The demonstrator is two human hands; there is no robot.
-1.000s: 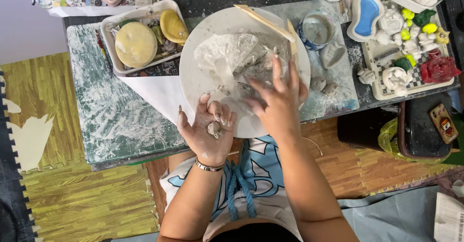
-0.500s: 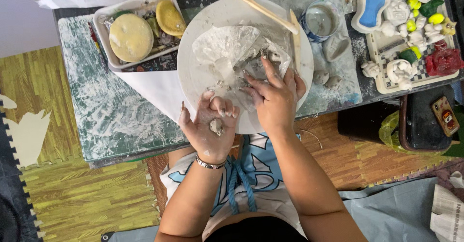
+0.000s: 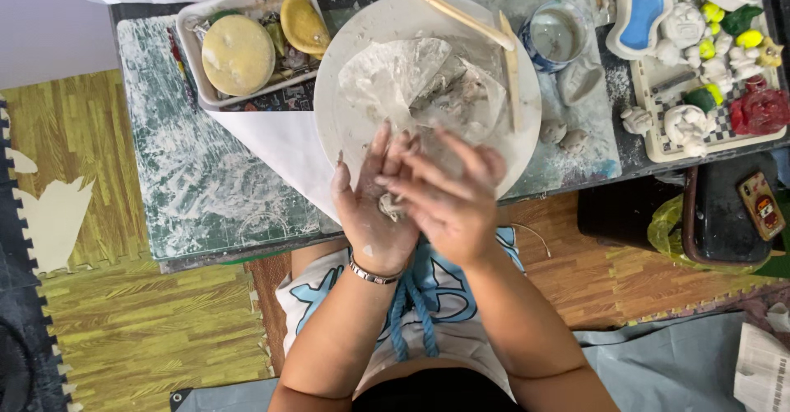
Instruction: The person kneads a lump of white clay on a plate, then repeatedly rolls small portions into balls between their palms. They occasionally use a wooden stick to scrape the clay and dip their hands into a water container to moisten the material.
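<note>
Just below the round white clay-smeared board (image 3: 354, 124), our right hand (image 3: 448, 198) has now closed over our left hand (image 3: 370, 214). Both palms press the small grey clay lump (image 3: 390, 207), which a moment ago lay exposed, so we judge rolling has begun.

Low table (image 3: 206, 181) runs from 9 to 3 o'clock across the top of the view; dark top, mostly covered by a green cutting mat (image 3: 177, 140) smeared with white dust. Floor at 7–9 o'clock: yellow-green wood-grain foam tiles (image 3: 99, 330), one pale cut-out patch at 9. Dark interlocking foam mat edge (image 3: 16, 297) along the far 9 o'clock side. Brown wood-pattern flooring (image 3: 592, 272) at 4 o'clock, under the table edge. Grey-blue cloth (image 3: 675, 371) on the floor at 5 o'clock. Pale lilac wall or surface (image 3: 49, 25) at 10 o'clock. Light is even and soft, no hard shadows.
</note>
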